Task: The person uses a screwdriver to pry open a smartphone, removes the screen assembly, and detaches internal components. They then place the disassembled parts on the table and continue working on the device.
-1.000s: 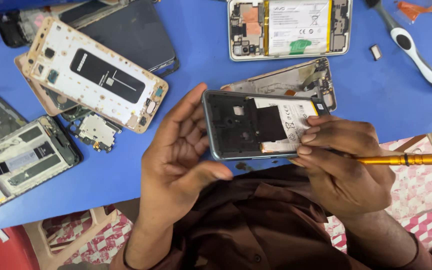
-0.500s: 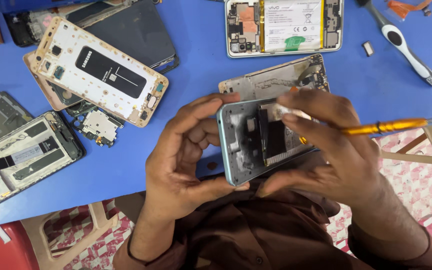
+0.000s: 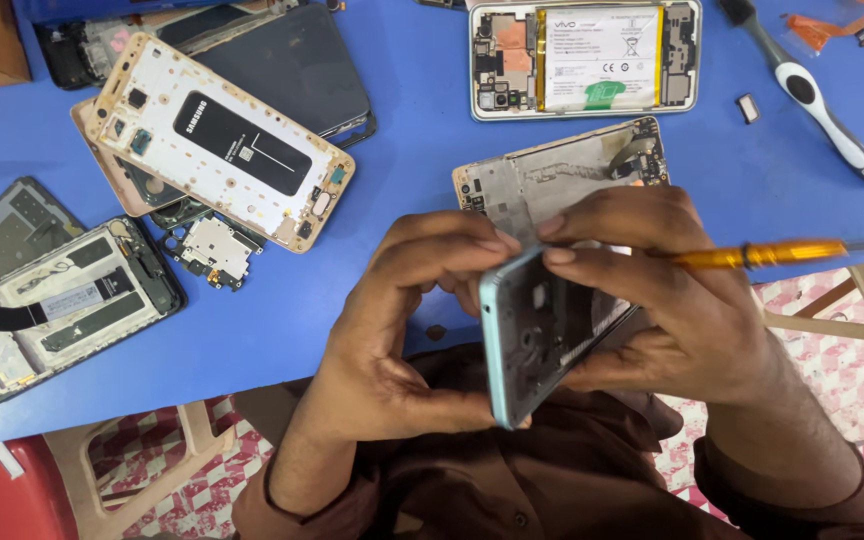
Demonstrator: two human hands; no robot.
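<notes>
Both hands are up off the blue desk (image 3: 372, 290), sharing a light-blue phone frame (image 3: 537, 345) tipped on edge, long axis running twelve to six; left hand (image 3: 392, 340) pinches it from nine o'clock, right hand (image 3: 672, 300) clamps it from three with an orange screwdriver (image 3: 767, 254) pointing out to three, stripped phones crowding twelve

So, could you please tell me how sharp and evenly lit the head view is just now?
In the head view the light is soft and even; the blue table shows only faint shadows; the left hand, right hand and opened phone look sharp; the yellow-handled screwdriver blurs slightly toward its right end.
</notes>
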